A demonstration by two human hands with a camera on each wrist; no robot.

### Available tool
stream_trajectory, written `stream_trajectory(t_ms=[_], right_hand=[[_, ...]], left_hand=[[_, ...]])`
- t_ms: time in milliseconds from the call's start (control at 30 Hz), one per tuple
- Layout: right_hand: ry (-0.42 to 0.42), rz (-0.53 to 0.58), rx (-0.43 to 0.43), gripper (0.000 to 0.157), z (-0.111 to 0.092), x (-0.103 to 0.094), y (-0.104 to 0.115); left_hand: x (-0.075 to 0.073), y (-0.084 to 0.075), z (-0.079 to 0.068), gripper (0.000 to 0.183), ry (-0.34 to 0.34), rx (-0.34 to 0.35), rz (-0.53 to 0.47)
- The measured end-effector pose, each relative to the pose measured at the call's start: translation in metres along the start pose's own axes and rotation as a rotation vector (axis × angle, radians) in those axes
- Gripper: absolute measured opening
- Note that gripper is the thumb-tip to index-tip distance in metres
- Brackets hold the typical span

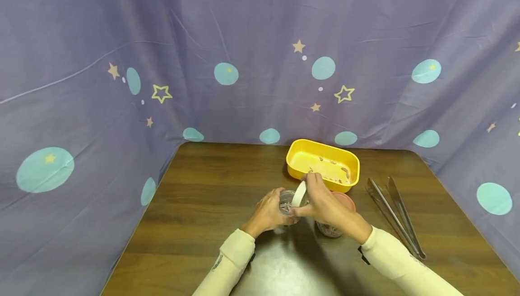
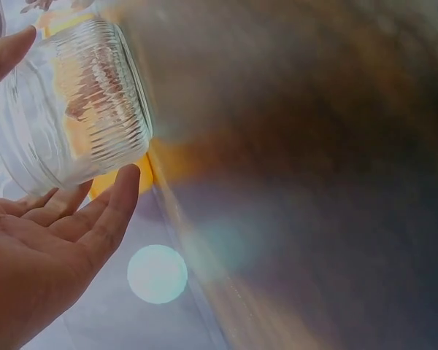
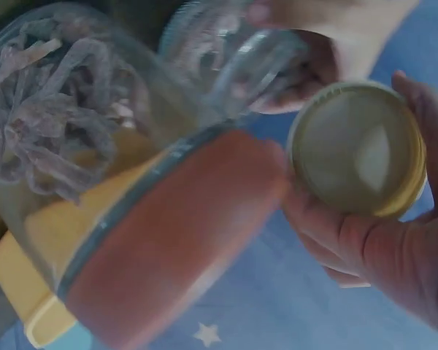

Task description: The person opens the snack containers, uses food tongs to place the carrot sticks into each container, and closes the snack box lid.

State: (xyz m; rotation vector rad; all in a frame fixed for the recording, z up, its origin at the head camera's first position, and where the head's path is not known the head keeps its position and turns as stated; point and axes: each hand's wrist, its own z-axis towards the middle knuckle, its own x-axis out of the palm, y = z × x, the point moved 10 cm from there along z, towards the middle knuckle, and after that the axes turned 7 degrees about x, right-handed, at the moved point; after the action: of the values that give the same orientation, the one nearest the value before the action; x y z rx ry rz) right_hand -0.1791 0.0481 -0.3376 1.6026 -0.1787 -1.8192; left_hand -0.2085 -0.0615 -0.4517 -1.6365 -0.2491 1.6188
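Observation:
My left hand (image 1: 267, 211) grips a small clear glass jar (image 1: 286, 198) with ribbed sides. In the left wrist view, thumb and fingers lie on either side of the jar (image 2: 102, 95), whose mouth is uncovered. Some pale brownish bits show through its glass. Just to the right and above it, my right hand (image 1: 322, 202) pinches a round white lid (image 1: 299, 194) by its edge, tilted on its side. The lid (image 3: 354, 149) is apart from the jar in the right wrist view. Beneath my right forearm stands a larger jar (image 1: 328, 230) with a pink lid (image 3: 175, 240).
A yellow rectangular tub (image 1: 321, 146) with scattered brown bits stands behind the hands. Metal tongs (image 1: 400, 219) lie spread on the right of the wooden table (image 1: 203, 196). Dried curly strips (image 3: 51, 109) fill the larger jar. A patterned purple curtain (image 1: 260, 30) surrounds the table.

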Motion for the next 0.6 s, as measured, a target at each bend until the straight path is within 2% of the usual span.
stream_trajectory(t_ms=[133, 233, 367, 600], right_hand=[[0.01, 0.043, 0.065, 0.074, 0.016, 0.015, -0.012], [-0.013, 0.041, 0.049, 0.074, 0.021, 0.024, -0.011], [-0.036, 0.045, 0.043, 0.071, 0.021, 0.033, -0.012], [0.01, 0.102, 0.132, 0.083, 0.017, 0.051, -0.023]], left_hand=[[0.003, -0.001, -0.002, 0.096, 0.015, -0.007, -0.045], [0.004, -0.003, -0.003, 0.091, 0.009, 0.012, -0.054], [0.002, -0.003, -0.003, 0.087, -0.02, 0.031, -0.044], [-0.002, 0.007, 0.0, 0.098, -0.021, 0.001, -0.063]])
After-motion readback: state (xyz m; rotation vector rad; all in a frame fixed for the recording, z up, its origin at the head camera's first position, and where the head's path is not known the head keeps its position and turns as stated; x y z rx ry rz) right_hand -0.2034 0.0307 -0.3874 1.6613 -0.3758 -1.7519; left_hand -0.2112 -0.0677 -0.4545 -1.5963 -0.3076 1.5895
